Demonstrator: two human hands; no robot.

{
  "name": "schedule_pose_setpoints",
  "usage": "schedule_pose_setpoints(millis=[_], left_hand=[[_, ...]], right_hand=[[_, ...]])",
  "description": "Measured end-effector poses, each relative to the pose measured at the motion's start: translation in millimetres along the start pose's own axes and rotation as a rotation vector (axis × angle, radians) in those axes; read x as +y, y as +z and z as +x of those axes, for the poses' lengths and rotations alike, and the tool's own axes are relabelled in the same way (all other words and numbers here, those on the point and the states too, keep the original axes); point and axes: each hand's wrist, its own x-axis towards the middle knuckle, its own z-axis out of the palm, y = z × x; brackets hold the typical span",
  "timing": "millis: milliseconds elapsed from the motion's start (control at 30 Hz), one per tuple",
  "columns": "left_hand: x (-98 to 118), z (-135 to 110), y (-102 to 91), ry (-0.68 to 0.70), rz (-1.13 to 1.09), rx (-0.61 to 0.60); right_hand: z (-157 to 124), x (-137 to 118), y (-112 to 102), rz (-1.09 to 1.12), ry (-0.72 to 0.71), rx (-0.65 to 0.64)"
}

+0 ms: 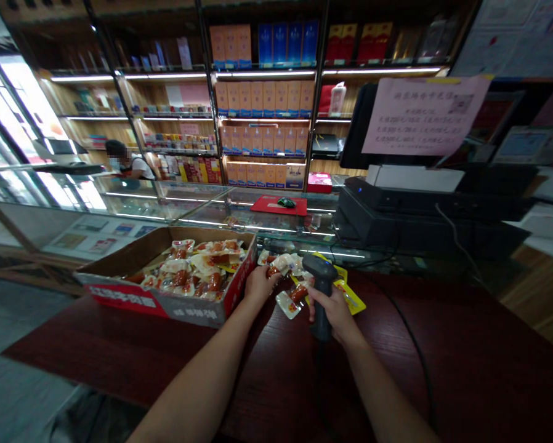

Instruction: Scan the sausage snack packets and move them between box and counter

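My right hand (335, 309) is wrapped round the grip of a dark barcode scanner (321, 272), held upright over the reddish-brown counter. At the left, my left hand (259, 287) has its fingers closed on a clear-and-white snack packet (273, 269) with brown sausage-like food inside. Another such packet (297, 296) lies between the two hands, and several more are bunched just behind. Yellow packets (353, 299) lie behind and to the right of the scanner. Left of my left hand stands an open cardboard box (188, 310) holding many similar snack packets (179, 274).
Behind the counter (276, 381) runs a glass display case (197, 209), with a mouse (286, 202) on a red mat (262, 205). A monitor (357, 126) with a pink notice stands at right. A cable (410, 332) crosses the counter. Another person (129, 167) is far left, before stocked shelves.
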Motion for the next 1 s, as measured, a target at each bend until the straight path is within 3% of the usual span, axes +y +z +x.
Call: schedule_pose_setpoints(millis=[233, 633, 1000], left_hand=[[5.1, -1.6, -4.6, 0.002, -0.119, 0.114], [4.4, -3.6, -4.1, 0.029, -0.050, 0.119], [8.6, -6.9, -6.4, -0.016, -0.085, 0.103]], right_hand=[[-3.5, -3.2, 1.8, -0.067, -0.012, -0.017], [-3.7, 5.3, 2.7, -0.103, 0.004, -0.090], [-1.6, 7.5, 2.4, -0.104, -0.004, -0.074]])
